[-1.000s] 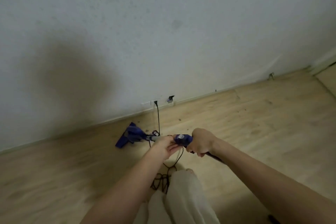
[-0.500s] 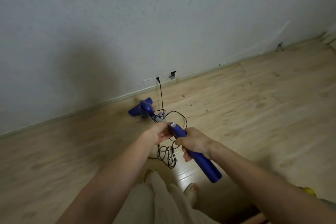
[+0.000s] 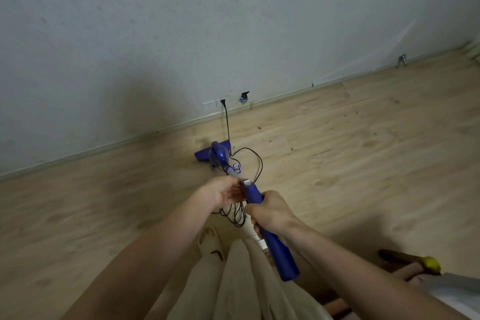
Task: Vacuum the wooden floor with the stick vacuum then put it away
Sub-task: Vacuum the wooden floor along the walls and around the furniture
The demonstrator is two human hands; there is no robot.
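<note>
A blue stick vacuum slants from my hands down to the wooden floor. Its blue floor head rests on the boards near the skirting. My right hand is closed around the blue handle. My left hand is at the grey tube just below the handle's top, fingers curled beside it; whether it grips is unclear. A black cord runs from the wall socket down to a loose tangle under my hands.
A white wall stands close ahead, with dark specks on the boards along it. My feet in pale slippers are below the handle. At the lower right lie a dark object with a yellow tip and a grey thing.
The vacuum head has moved right along the skirting and squared up in front of the socket. The handle is tilted up more, so its blue grip now sticks out below my right hand.
</note>
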